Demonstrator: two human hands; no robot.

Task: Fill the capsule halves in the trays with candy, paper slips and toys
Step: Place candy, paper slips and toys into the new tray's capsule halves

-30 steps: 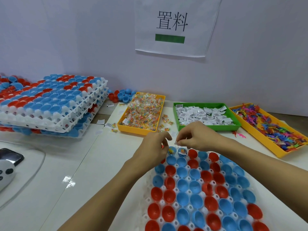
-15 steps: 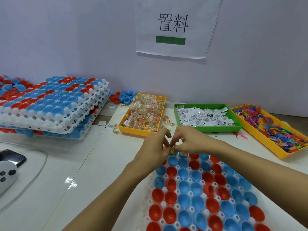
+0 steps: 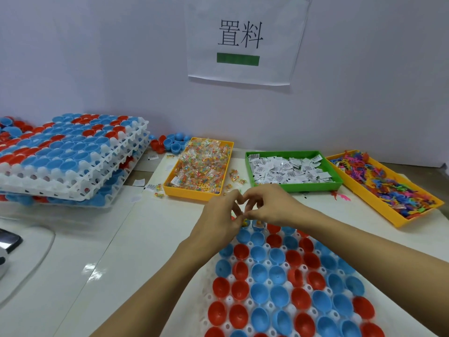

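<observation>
1. The left hand (image 3: pixel 220 216) and right hand (image 3: pixel 272 205) meet fingertip to fingertip over the far edge of the near tray (image 3: pixel 243 300). Both have curled fingers pinching together; what they pinch is too small to make out.
2. Just beneath the fingertips, two far-row capsule halves (image 3: pixel 258 223) already hold candy. The other red and blue halves in this tray sit open.
3. The tray lies at the near right of the white table (image 3: pixel 145 239).
4. Toward the far edge stand three bins: a yellow candy bin (image 3: pixel 199 166), a green bin of paper slips (image 3: pixel 291 170) and a yellow bin of toys (image 3: pixel 388 188), at the right edge.
5. At the far left, stacked trays (image 3: pixel 73 154) carry more halves.
6. A paper sign (image 3: pixel 243 40) hangs on the pale wall behind.
</observation>
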